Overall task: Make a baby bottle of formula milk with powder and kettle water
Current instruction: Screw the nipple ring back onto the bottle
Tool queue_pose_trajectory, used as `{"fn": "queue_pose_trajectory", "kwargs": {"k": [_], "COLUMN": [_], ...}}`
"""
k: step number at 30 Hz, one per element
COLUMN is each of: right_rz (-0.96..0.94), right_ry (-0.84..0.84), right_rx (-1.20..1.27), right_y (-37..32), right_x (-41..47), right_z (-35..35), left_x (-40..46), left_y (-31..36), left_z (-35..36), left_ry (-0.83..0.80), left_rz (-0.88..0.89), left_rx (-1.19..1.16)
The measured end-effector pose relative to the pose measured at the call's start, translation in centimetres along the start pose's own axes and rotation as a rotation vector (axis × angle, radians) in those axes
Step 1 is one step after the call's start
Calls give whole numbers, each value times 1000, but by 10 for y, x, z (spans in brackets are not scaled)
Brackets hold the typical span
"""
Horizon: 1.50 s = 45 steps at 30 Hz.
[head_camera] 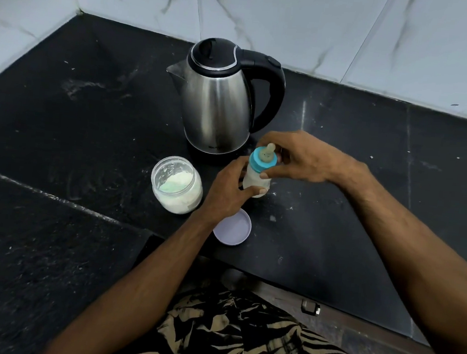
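Bottle [257,176]: upright on the worktop [337,215], just in front of the kettle [217,95].
Left hand [229,189]: our fingers wrap the milky body, steadying it.
Right hand [302,162]: fingers pinch the blue collar [256,162], likely to turn it.
Powder jar [177,184]: open beside us, lid [232,231] nearby.

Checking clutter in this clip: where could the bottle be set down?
Bare counter lies right of the kettle, and left of the powder jar toward the corner. It is crowded where jar, lid, kettle and both hands ring the bottle.
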State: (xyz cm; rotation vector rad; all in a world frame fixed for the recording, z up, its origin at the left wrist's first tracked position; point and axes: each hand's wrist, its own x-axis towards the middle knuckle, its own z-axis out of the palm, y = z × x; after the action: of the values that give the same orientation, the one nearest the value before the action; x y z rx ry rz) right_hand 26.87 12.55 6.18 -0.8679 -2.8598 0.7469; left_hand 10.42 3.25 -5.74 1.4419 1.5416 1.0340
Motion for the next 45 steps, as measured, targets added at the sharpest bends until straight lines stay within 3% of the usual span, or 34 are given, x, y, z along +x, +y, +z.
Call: {"fn": "queue_pose_trajectory", "kwargs": {"k": [9,26,35,41,45], "right_rz": [84,231,98,48,62], "right_ry": [-80,150,29,138,118], "right_rx": [-65,-191,47,160,132], "right_y": [-5,-4,4,9,8], "right_x": [4,-6,-4,-7,-7], "right_z": [-2,24,15,14,14], "left_x": [1,-2,2,1,2], "left_y": [-4,-1,-4,-5,-6], "left_z": [1,-1,0,0,0], "left_ry": [3,0,8,-6,-9], "left_rz": [-10,25,15,13,11], "left_rx": [17,13,-8,-15,12]}}
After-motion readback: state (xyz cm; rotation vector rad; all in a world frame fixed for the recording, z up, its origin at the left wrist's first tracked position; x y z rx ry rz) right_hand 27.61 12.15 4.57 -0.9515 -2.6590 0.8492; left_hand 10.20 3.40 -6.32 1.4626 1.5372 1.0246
